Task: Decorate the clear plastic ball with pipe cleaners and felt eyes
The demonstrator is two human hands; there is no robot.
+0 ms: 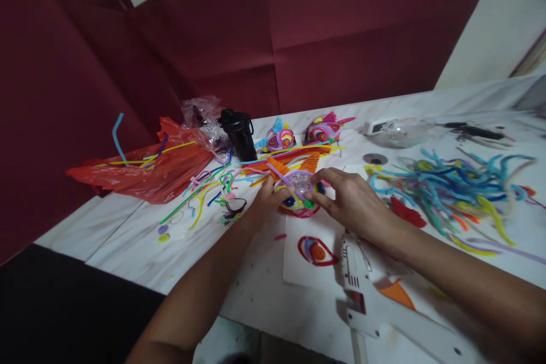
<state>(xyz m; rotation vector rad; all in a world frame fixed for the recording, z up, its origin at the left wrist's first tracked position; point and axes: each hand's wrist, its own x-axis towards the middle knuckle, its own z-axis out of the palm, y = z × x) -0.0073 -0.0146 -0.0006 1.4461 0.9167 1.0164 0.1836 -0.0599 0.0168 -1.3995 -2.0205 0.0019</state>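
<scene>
In the middle of the table, a craft piece has a clear plastic part, orange pipe-cleaner ears, and coloured pipe cleaners and buttons round it. My left hand grips its left side, fingers closed near a light purple pipe cleaner that crosses the top. From the right, my right hand pinches at the purple edge, thumb and forefinger close together. Fingers partly hide the piece. On a white sheet nearer me lies a red pipe-cleaner eye shape with an orange centre.
A white glue gun lies under my right forearm. Loose pipe cleaners pile up at right. Behind stand a black bottle and two fish-like crafts, one blue-finned, one pink-finned. A red plastic bag spreads at left.
</scene>
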